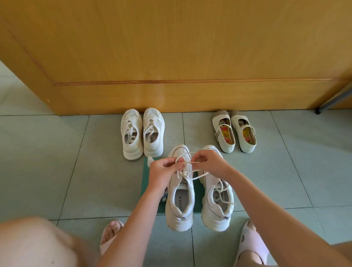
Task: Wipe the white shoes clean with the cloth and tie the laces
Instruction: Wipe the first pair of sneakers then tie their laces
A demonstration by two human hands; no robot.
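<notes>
Pale green tiled floor (pixel 40 161) meets a yellow wooden door (pixel 166 42), sunlit

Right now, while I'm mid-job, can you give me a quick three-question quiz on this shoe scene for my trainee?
1. True or false: the left hand and the right hand both pinch the lace of the left sneaker in the near pair.
2. What lies under that pair? A) green cloth B) newspaper C) tray
3. Fill in: by the door, the strap shoes stand to the ___ of the far sneakers.

Key: 1 true; 2 A; 3 right.
</notes>
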